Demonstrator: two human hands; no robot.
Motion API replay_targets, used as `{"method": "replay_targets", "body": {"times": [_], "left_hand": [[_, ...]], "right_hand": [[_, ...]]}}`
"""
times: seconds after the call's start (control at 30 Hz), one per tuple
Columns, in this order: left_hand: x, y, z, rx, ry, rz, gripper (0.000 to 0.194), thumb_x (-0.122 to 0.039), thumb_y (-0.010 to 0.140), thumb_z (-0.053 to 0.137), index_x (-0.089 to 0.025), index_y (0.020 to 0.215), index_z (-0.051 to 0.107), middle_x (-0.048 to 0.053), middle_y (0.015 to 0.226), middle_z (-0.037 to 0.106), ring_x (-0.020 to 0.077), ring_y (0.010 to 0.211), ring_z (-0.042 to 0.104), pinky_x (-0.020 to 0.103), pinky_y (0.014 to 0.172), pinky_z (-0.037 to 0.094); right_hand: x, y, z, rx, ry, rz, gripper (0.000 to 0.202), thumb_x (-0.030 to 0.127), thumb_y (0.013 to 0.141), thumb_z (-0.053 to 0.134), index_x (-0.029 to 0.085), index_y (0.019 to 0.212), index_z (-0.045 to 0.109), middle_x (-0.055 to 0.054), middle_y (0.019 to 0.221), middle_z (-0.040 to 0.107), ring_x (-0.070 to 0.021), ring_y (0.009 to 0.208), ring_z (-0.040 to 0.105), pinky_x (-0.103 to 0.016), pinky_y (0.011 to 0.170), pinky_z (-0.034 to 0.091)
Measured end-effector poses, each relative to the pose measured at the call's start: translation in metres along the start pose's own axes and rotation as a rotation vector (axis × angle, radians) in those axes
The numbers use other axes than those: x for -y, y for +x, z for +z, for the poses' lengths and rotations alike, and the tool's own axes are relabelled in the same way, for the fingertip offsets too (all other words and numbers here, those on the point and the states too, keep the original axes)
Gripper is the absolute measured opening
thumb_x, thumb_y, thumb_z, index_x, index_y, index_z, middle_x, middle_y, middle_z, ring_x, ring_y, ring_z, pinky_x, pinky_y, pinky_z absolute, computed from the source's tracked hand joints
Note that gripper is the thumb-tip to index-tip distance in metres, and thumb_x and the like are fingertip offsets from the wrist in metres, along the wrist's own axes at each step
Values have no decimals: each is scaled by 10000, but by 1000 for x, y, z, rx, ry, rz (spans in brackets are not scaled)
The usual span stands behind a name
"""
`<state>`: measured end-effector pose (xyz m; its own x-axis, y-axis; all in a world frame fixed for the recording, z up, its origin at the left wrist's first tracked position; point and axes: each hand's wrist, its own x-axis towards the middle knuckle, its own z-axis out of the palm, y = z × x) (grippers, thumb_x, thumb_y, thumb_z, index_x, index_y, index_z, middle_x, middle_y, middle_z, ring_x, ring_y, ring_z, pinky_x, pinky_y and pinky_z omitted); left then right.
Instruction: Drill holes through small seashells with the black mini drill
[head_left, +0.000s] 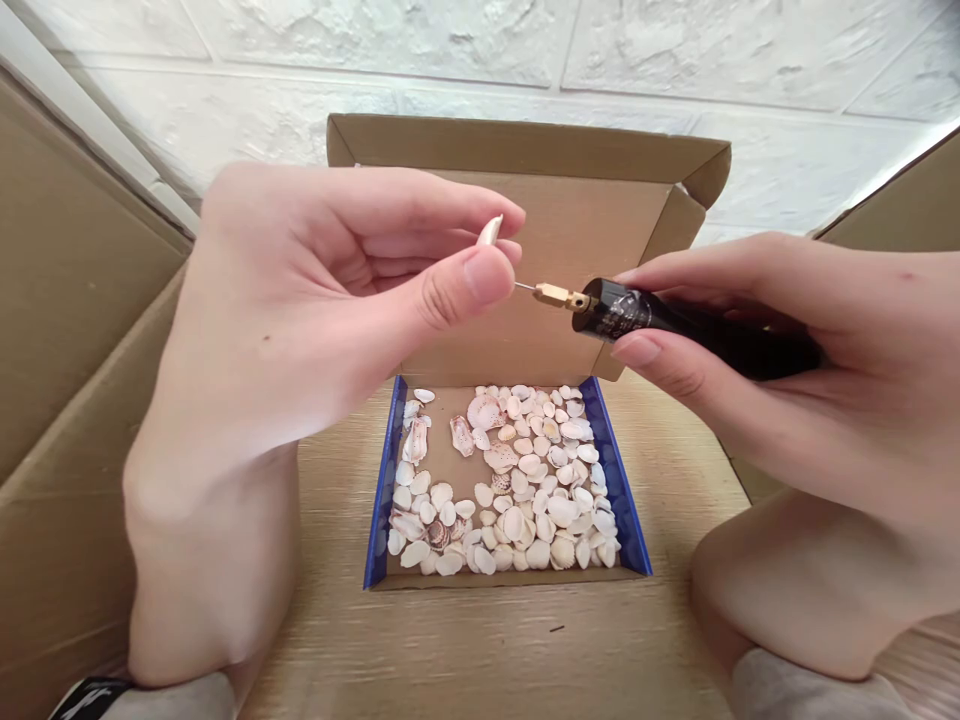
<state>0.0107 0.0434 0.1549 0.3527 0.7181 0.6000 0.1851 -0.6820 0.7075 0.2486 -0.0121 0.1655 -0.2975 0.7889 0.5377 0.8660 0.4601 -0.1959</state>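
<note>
Between the thumb and fingers of my left hand [352, 270] a small pale seashell [490, 231] is pinched, its edge sticking up above the thumb. My right hand [787, 370] is wrapped round a black hand drill [622, 312] with a brass chuck [559, 296]. The thin bit points left and its tip ends at or behind my left thumb, so I cannot tell whether it touches the shell. Below both hands, an open cardboard box [380, 500] with blue sides holds many white and pinkish shells [540, 490].
The box's raised lid [540, 150] leans up behind, near a white brick-patterned wall [450, 45]. Cardboard panels [67, 300] stand at left and right. A small dark sliver [556, 629] lies on the wooden tabletop [465, 660] in front of the box.
</note>
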Motion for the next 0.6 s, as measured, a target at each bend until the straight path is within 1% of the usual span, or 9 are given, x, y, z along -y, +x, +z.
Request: {"method": "replay_targets", "body": {"times": [0.07, 0.2, 0.3, 0.37, 0.43, 0.53, 0.6], "left_hand": [[1, 0, 0, -3, -5, 6, 205, -253, 806, 756, -277, 1007, 787, 13, 1017, 773, 311, 883, 758, 459, 757, 684], [1, 0, 1, -6, -7, 2, 206, -249, 792, 762, -300, 989, 792, 10, 1012, 772, 323, 870, 756, 482, 743, 678], [-7, -1, 4, -28, 33, -33, 183, -240, 810, 742, -302, 975, 793, 5, 1008, 772, 310, 874, 756, 472, 772, 674], [-12, -3, 6, -71, 74, -60, 201, -204, 817, 731, -305, 979, 792, 2, 1014, 771, 314, 887, 754, 484, 791, 668], [-15, -3, 7, -71, 84, -65, 211, -189, 823, 718, -308, 982, 791, 6, 1013, 772, 327, 903, 751, 506, 799, 665], [-10, -2, 5, -54, 56, -40, 197, -222, 822, 728, -310, 986, 790, 6, 1012, 771, 325, 888, 753, 505, 784, 670], [-3, -1, 3, -16, 13, 1, 194, -258, 805, 752, -304, 989, 792, 3, 1004, 773, 311, 865, 757, 474, 760, 680]], "right_hand": [[0, 0, 0, -5, 0, -2, 153, 373, 915, 614, 290, 1014, 696, 26, 813, 723, -181, 690, 686, -356, 577, 479], [-1, 1, -1, -3, 14, -15, 172, 408, 901, 629, 287, 1000, 701, 22, 820, 734, -186, 685, 687, -368, 567, 480], [0, 1, -1, -1, -6, -13, 163, 396, 913, 616, 301, 1020, 695, 27, 814, 729, -185, 700, 695, -354, 557, 488], [0, 0, -2, 2, -13, -12, 165, 390, 920, 609, 307, 1036, 691, 29, 804, 717, -186, 709, 702, -342, 553, 502], [0, 0, -2, 5, -13, -9, 166, 390, 923, 605, 305, 1038, 690, 27, 795, 705, -190, 716, 705, -338, 553, 512], [0, -1, -2, -5, -21, -10, 152, 382, 920, 609, 302, 1023, 687, 27, 791, 702, -192, 705, 702, -346, 556, 511], [1, -1, -2, -2, -24, -11, 151, 386, 921, 608, 303, 1019, 685, 31, 796, 709, -190, 694, 697, -352, 559, 503]]}}
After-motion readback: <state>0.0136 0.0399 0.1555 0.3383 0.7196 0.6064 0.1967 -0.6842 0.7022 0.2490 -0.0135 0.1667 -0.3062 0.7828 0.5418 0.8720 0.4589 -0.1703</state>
